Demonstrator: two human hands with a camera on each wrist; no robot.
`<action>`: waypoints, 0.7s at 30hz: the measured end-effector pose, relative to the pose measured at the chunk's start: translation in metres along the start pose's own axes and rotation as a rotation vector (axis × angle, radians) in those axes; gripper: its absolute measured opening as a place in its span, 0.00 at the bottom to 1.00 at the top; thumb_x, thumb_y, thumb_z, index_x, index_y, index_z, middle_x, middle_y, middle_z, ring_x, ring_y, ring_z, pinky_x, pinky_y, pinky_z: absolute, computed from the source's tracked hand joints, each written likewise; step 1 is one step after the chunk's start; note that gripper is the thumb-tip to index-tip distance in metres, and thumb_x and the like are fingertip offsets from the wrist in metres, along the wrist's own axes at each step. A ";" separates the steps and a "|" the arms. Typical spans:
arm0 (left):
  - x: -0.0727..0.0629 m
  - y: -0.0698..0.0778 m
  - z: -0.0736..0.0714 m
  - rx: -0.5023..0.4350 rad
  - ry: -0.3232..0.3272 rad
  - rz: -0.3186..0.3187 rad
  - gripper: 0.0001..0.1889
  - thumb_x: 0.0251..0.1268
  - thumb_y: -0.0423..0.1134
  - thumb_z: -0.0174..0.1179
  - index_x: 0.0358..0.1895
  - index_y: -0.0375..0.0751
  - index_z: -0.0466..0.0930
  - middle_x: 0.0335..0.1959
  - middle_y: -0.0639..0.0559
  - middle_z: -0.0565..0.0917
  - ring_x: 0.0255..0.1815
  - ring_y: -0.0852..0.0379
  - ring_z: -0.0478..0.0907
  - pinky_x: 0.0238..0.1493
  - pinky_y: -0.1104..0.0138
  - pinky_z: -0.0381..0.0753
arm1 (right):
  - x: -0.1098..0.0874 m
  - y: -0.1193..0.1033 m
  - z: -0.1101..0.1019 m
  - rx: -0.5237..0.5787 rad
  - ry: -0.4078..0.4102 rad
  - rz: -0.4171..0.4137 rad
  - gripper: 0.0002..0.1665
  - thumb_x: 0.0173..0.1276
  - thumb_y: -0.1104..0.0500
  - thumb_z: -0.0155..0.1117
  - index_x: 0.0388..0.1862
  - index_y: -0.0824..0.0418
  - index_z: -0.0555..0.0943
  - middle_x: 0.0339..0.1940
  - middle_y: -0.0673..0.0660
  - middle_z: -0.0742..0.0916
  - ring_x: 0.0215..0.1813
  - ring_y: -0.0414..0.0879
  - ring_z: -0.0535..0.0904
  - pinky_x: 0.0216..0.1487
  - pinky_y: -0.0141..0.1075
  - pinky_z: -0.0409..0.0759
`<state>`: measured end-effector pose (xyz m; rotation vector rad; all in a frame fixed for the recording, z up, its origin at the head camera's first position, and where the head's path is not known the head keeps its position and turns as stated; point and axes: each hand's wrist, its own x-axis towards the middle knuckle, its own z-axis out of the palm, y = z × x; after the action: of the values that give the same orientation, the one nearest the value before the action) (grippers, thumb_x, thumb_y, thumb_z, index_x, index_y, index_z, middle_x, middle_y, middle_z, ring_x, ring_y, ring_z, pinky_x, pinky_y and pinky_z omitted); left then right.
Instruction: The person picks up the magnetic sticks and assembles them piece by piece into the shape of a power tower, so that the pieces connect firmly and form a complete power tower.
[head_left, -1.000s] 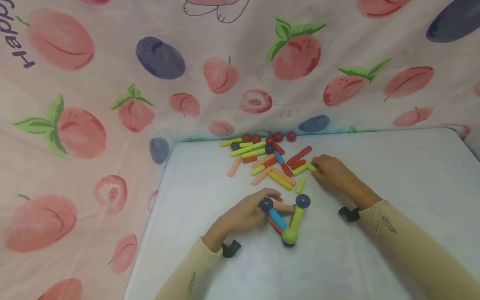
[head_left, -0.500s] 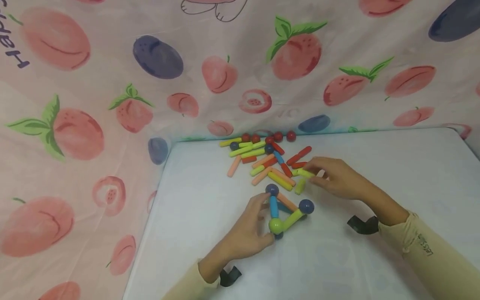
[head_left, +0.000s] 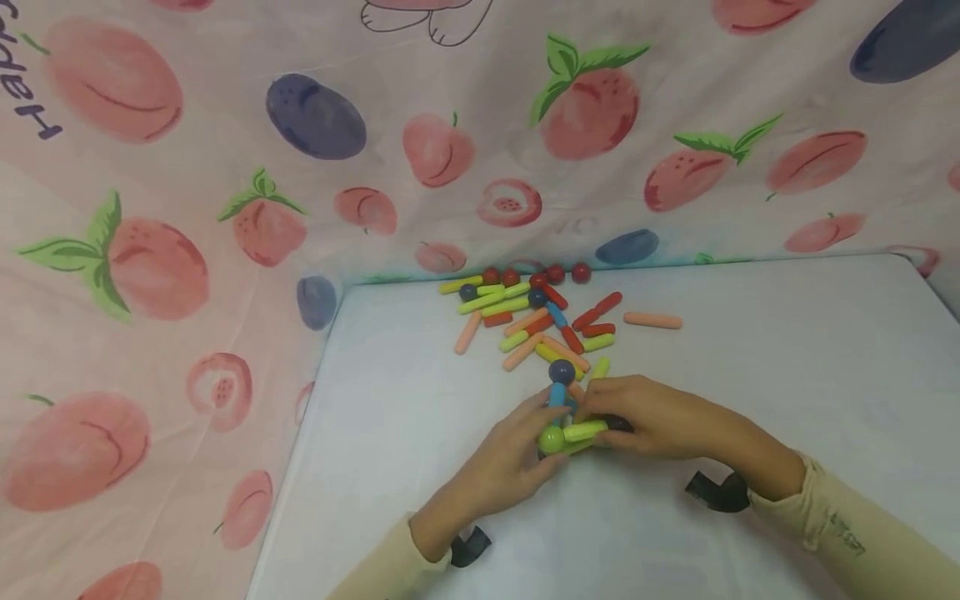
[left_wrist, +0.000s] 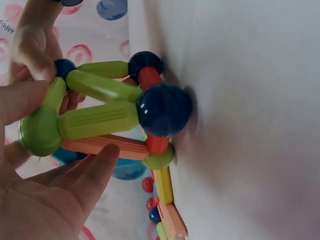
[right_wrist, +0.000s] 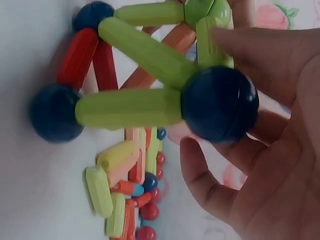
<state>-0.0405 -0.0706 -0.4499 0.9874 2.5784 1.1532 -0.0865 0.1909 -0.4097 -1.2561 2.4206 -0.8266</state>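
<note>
A magnetic ball-and-rod frame (left_wrist: 102, 120) stands on the white table, built from lime, red, orange and blue rods with blue and green balls. My left hand (head_left: 510, 462) holds it around the green ball (head_left: 551, 439) at an upper corner, thumb on one side and fingers on the other. With my right hand (head_left: 660, 417) I pinch a lime rod (right_wrist: 212, 42) at the top of the frame. That rod spans from the green ball to a dark blue ball (right_wrist: 220, 104). In the head view, the right fingers partly cover the frame's right side.
Behind the frame lies a loose pile of rods, among them a yellow rod (head_left: 551, 353) and a red rod (head_left: 597, 311). Red balls (head_left: 581, 272) sit along the table's back edge. A peach rod (head_left: 652, 320) lies apart at the right. Fruit-printed cloth (head_left: 450, 75) hangs behind.
My right hand has picked up a lime rod near the pile and brought it forward and left to the frame. My left hand has turned the frame and shifted its hold to the green ball.
</note>
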 end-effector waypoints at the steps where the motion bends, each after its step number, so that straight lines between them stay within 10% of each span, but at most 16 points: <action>1: 0.000 0.000 0.001 0.018 0.001 0.010 0.29 0.73 0.41 0.62 0.74 0.50 0.67 0.81 0.51 0.60 0.79 0.54 0.64 0.73 0.62 0.71 | -0.002 0.001 -0.001 0.002 0.002 0.021 0.15 0.68 0.50 0.72 0.52 0.39 0.83 0.45 0.35 0.82 0.47 0.32 0.78 0.52 0.34 0.84; 11: -0.001 -0.002 -0.012 0.067 0.031 -0.011 0.17 0.73 0.31 0.55 0.59 0.52 0.79 0.76 0.51 0.67 0.77 0.53 0.67 0.73 0.59 0.73 | -0.015 0.018 -0.007 0.220 -0.095 0.085 0.20 0.66 0.52 0.75 0.56 0.44 0.84 0.42 0.40 0.86 0.41 0.36 0.82 0.40 0.32 0.85; 17: 0.004 -0.007 -0.018 0.038 0.030 -0.030 0.14 0.72 0.28 0.52 0.50 0.51 0.81 0.73 0.54 0.70 0.74 0.54 0.69 0.72 0.59 0.74 | 0.001 0.058 -0.001 -0.090 0.088 0.233 0.17 0.68 0.66 0.69 0.55 0.55 0.86 0.53 0.52 0.88 0.53 0.47 0.84 0.54 0.45 0.86; 21: 0.007 -0.014 -0.017 0.070 0.080 -0.033 0.14 0.76 0.30 0.52 0.47 0.54 0.84 0.70 0.52 0.71 0.71 0.51 0.66 0.67 0.56 0.76 | 0.011 0.082 0.010 -0.235 0.072 0.311 0.19 0.67 0.67 0.69 0.57 0.57 0.86 0.56 0.55 0.88 0.62 0.55 0.82 0.64 0.53 0.80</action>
<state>-0.0598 -0.0838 -0.4471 0.9277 2.7038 1.1242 -0.1409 0.2156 -0.4679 -0.8974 2.7400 -0.5196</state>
